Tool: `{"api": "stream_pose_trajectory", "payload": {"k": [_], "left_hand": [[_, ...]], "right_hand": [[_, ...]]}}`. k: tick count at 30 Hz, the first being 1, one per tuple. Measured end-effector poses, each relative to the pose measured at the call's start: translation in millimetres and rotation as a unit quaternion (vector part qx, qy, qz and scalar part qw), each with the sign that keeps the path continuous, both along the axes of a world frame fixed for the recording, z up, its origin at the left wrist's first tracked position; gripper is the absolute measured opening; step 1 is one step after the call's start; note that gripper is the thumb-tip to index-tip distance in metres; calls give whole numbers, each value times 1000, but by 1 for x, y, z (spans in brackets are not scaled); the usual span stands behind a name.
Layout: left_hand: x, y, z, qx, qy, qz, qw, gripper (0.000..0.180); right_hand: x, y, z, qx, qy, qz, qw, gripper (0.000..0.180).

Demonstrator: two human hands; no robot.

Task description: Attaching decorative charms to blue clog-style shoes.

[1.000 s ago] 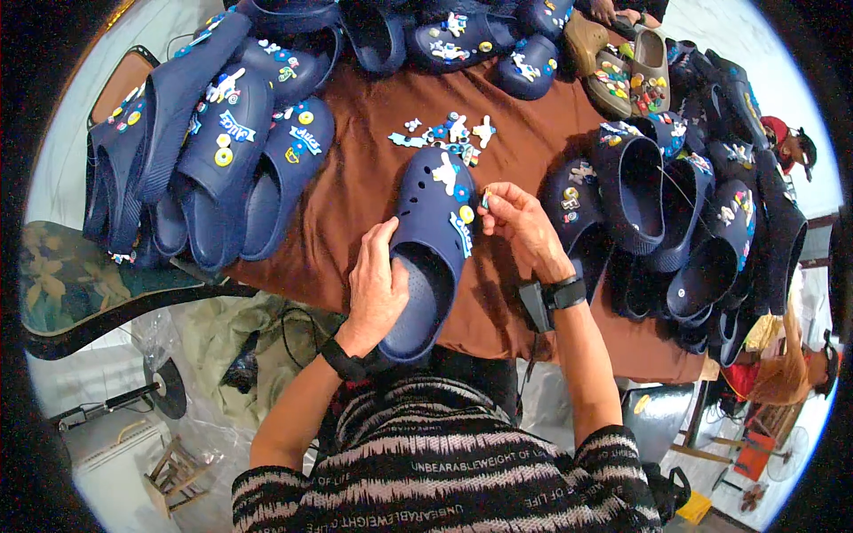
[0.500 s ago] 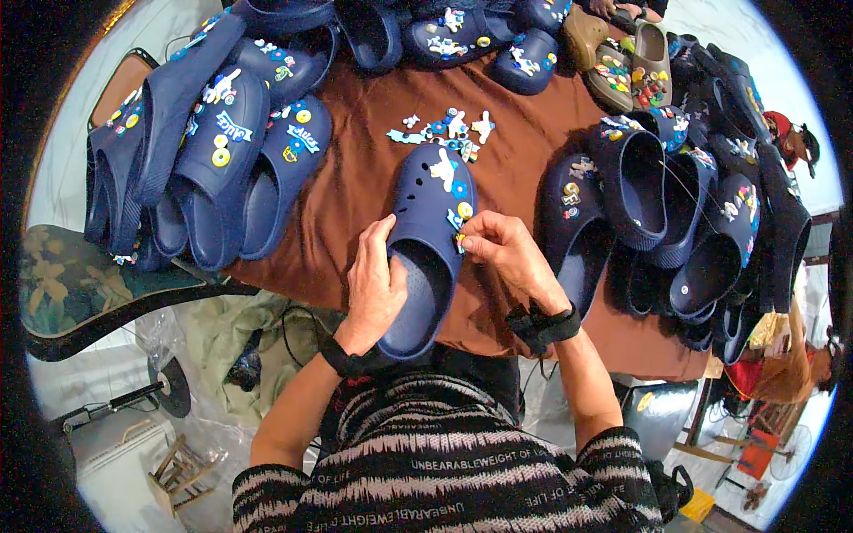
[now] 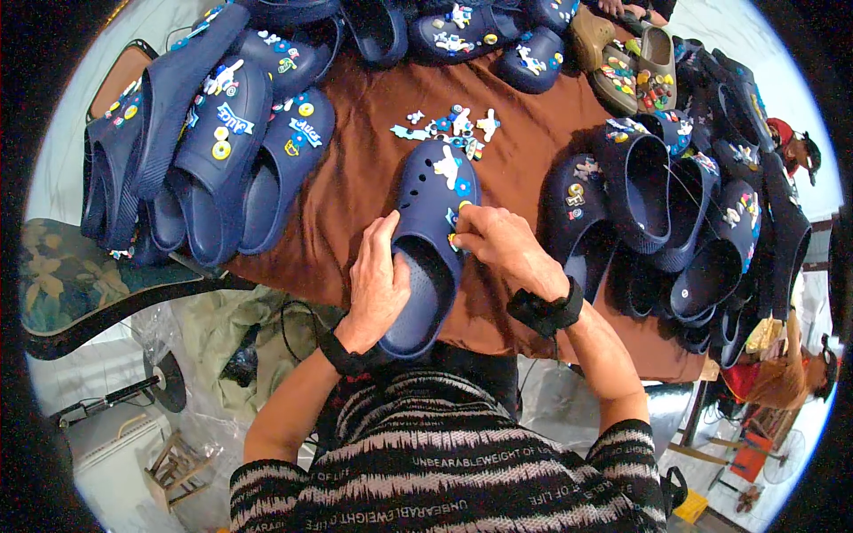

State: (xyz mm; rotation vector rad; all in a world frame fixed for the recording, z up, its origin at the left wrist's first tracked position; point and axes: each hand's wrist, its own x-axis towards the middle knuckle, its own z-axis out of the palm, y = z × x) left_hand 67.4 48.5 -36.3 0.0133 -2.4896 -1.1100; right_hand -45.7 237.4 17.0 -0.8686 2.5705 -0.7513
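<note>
A navy clog (image 3: 419,213) stands before me with its toe pointing away. My left hand (image 3: 373,289) grips its left side, thumb inside the opening and fingers along the outside. My right hand (image 3: 511,249) is closed at the clog's right side, its fingertips pressed on a small colourful shoe charm (image 3: 451,241) near the rim; the fingers partly hide it. Higher on the same side sit a white figure charm (image 3: 447,167) and a blue flower charm (image 3: 462,186). Open holes show on the left of the upper. Beyond the toe lies a loose cluster of charms (image 3: 459,127).
Decorated navy clogs (image 3: 222,133) are heaped at the left, more clogs (image 3: 638,178) at the right, and others along the far edge. Brown clogs (image 3: 657,67) stand at the far right near another person's hand (image 3: 611,7). A brown cloth (image 3: 355,115) covers the table.
My right hand has shifted slightly, its fingers now curled further over the clog's right side and covering more of the charms. My left hand keeps its hold.
</note>
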Motion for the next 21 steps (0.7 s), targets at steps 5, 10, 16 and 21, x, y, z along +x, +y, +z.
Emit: {"api": "stream_pose_trajectory", "payload": {"k": [5, 10, 16, 21], "left_hand": [[-1, -1, -3, 0, 3, -8, 1000, 60], [1, 1, 1, 6, 3, 2, 1000, 58], [3, -2, -1, 5, -1, -1, 1000, 56], [2, -2, -3, 2, 6, 2, 1000, 56]], "right_hand": [[-7, -20, -1, 92, 38, 53, 994, 26], [-29, 11, -10, -80, -148, 74, 983, 26], [-52, 23, -2, -22, -43, 8, 999, 20], [-100, 9, -17, -9, 72, -85, 994, 20]]}}
